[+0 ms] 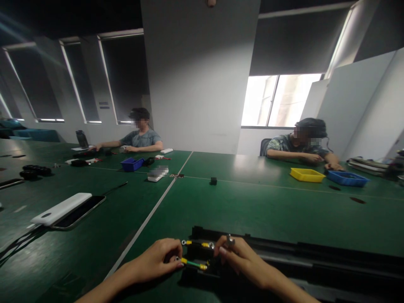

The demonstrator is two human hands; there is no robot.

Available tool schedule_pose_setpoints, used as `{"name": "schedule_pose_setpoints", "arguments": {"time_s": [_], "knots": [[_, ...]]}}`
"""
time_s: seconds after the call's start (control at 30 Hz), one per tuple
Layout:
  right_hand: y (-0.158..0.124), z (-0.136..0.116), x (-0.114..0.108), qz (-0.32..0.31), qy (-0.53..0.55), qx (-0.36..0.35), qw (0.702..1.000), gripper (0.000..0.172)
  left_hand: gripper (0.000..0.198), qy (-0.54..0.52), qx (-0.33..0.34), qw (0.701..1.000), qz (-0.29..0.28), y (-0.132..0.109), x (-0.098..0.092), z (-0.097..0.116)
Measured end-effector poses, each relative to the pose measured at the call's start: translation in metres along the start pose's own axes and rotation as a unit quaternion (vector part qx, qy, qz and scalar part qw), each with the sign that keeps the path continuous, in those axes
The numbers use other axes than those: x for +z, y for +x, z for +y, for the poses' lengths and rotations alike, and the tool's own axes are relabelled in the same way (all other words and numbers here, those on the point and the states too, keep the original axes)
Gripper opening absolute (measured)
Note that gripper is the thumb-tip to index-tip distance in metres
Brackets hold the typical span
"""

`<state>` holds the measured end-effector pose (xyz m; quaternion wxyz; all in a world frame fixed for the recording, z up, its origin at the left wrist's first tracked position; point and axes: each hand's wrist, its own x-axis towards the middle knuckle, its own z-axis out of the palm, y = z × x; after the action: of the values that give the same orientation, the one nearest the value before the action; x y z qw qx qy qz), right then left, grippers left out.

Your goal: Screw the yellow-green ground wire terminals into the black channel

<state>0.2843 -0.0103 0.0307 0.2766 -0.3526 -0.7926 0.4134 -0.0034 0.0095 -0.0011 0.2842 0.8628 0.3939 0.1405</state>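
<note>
My left hand [164,257] is closed in a pinch on the ring-terminal end of a short green wire [193,264] with yellow crimp sleeves. A second short wire, black with yellow sleeves [198,244], lies just beyond it with a metal ring at each end. Both wires are at the left end of a long black housing [284,256] that runs off to the right. My right hand [235,254] bends over the housing, beside the wires' right ends. Its fingers are closed, and what they hold, if anything, is hidden. A silvery piece [230,240] shows at one of its fingers.
On the green table [252,210] stand a small black block [213,181], a yellow tray [306,175] and two blue trays [347,178] [131,164]. A white power bank [63,209] and a phone [80,213] with cables lie left. Two people [142,134] [303,143] sit opposite.
</note>
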Motion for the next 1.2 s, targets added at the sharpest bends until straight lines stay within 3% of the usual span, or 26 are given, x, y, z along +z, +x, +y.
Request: {"name": "schedule_pose_setpoints", "arguments": {"time_s": [0.47,0.9,1.2], "knots": [[0.001,0.0029,0.0007,0.011,-0.034,-0.024,0.999,0.044,0.011,0.0,0.003,1.0,0.0,-0.0015,0.0013,-0.0007],[0.0021,-0.0003,0.0011,0.014,-0.036,-0.044,0.998,0.029,0.012,0.006,-0.005,1.0,-0.004,-0.0011,-0.0008,0.0028],[0.0018,0.0006,0.0013,0.009,-0.037,-0.06,0.998,0.032,0.012,-0.005,-0.002,1.0,-0.006,-0.0012,-0.0004,0.001]]}}
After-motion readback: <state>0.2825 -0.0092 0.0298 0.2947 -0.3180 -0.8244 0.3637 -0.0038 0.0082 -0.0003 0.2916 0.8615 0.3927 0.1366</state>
